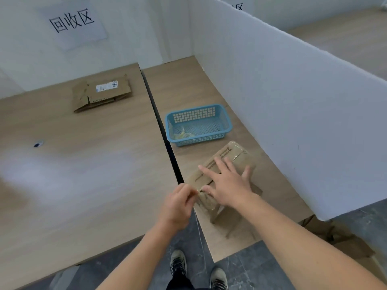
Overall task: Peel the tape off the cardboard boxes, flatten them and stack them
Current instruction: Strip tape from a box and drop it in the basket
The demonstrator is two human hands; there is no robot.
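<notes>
A small brown cardboard box (234,155) wrapped in clear tape lies on the right table near its front edge. My right hand (227,183) presses flat on the box top with fingers spread. At the box's near left corner, my left hand (178,203) pinches a strip of clear tape (198,194) that is lifted off the cardboard. A stack of flattened cardboard boxes (101,95) with a white label lies far back on the left table.
A blue plastic basket (199,124) with crumpled tape scraps stands just behind the box. White partition walls (293,114) close the right side and the back. A dark gap (161,130) separates the two tables. More cardboard (343,241) lies on the floor at right.
</notes>
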